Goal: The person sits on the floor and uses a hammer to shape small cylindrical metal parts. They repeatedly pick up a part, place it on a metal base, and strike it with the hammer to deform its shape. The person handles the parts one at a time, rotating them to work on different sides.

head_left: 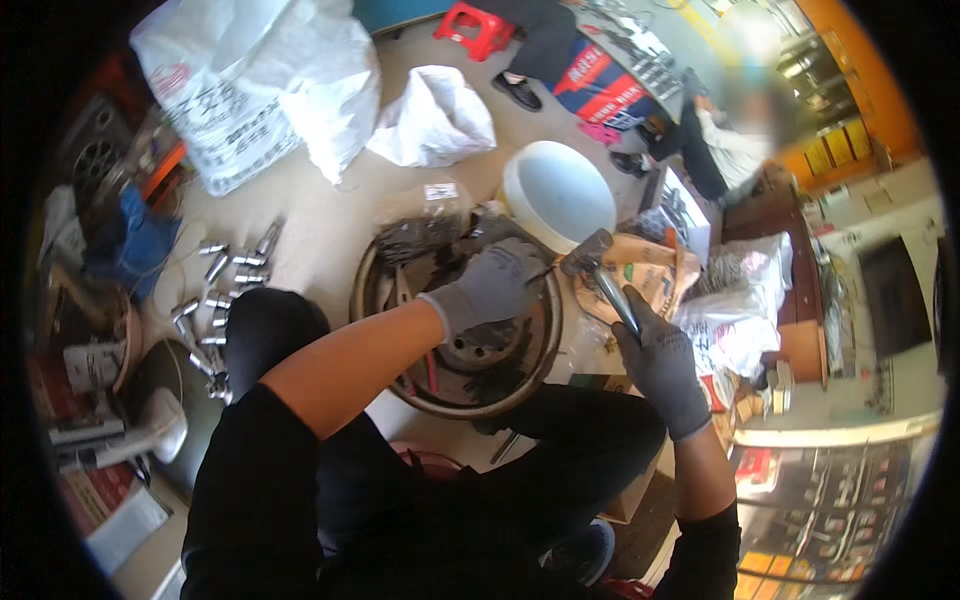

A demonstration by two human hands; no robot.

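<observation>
A round metal wheel rim (375, 290) lies flat on the floor between my knees, with dark small parts inside it. My left hand (490, 285), in a grey glove, reaches over the rim and pinches a small dark part near the rim's far right side. My right hand (658, 360), also gloved, grips the handle of a metal hammer (600, 270). The hammer head is raised just right of my left fingertips, above the rim's edge.
Several short silver metal cylinders (215, 295) lie on the floor to the left. A white bowl (558, 192) and white sacks (435, 118) lie beyond the rim, with printed bags (650, 275) at right. A seated person (715, 140) is at the upper right. A red stool (475, 25) stands far back.
</observation>
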